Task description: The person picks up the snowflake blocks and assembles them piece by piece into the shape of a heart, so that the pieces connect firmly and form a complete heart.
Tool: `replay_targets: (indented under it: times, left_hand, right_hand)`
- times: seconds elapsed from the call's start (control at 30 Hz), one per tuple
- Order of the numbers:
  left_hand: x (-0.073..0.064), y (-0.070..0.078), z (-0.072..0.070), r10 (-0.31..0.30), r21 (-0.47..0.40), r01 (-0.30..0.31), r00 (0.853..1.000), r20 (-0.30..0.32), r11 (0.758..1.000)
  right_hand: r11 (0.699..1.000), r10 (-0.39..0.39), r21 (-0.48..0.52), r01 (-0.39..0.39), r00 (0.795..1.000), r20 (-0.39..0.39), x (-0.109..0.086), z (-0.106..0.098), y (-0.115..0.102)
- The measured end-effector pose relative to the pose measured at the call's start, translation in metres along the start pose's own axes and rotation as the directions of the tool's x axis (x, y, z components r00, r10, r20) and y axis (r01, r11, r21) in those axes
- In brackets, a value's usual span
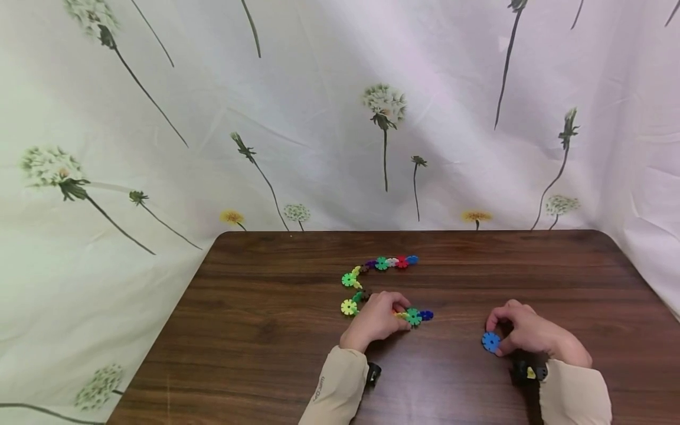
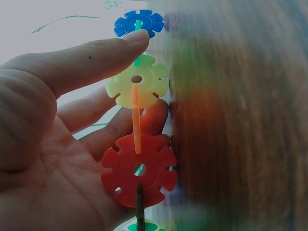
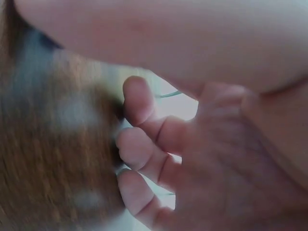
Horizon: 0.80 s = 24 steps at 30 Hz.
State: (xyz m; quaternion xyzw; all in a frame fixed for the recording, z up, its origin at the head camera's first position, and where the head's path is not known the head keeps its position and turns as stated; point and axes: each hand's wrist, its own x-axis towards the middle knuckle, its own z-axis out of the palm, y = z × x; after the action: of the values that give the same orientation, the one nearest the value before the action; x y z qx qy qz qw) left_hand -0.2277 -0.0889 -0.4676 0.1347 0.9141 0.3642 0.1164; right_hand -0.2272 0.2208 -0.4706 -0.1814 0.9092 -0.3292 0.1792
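Note:
A chain of notched, interlocking plastic discs in several colours curves over the table. My left hand grips its near end, thumb by an edge-on green disc behind the dark blue end disc. In the left wrist view, a yellow disc, an edge-on orange disc and a red disc run along the fingers. To the right, my right hand pinches a loose blue disc between thumb and finger, apart from the chain. That disc is hidden in the right wrist view, where the other fingers curl near the tabletop.
The dark wooden table has rounded back corners. A white cloth with a dandelion print hangs behind it and along its sides. The chain's far end finishes in a blue disc toward the table's back.

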Motion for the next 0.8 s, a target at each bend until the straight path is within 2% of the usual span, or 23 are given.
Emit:
replay_targets:
  times: [0.33, 0.5, 0.67, 0.8]
  left_hand:
    - [0.0013, 0.0008, 0.0012, 0.031, 0.028, -0.03, 1.0, -0.006, 0.999]
    - [0.0, 0.0011, 0.0021, 0.041, 0.05, -0.04, 0.999, -0.01, 0.998]
    - [-0.0011, 0.0013, 0.0033, 0.058, 0.072, -0.057, 0.998, -0.018, 0.996]
    - [-0.0019, 0.0012, 0.0037, 0.069, 0.084, -0.067, 0.997, -0.017, 0.994]
  right_hand:
    - [0.995, -0.037, 0.09, 0.037, 0.999, -0.007, 0.0034, -0.0012, 0.0078]
    - [0.993, -0.071, 0.087, 0.074, 0.997, -0.039, 0.0037, -0.0017, 0.0098]
    - [0.997, -0.009, 0.08, 0.017, 0.995, -0.095, 0.0038, -0.0023, 0.0076]
    - [0.993, 0.018, 0.122, -0.001, 0.99, -0.141, 0.0053, -0.0024, 0.0055]
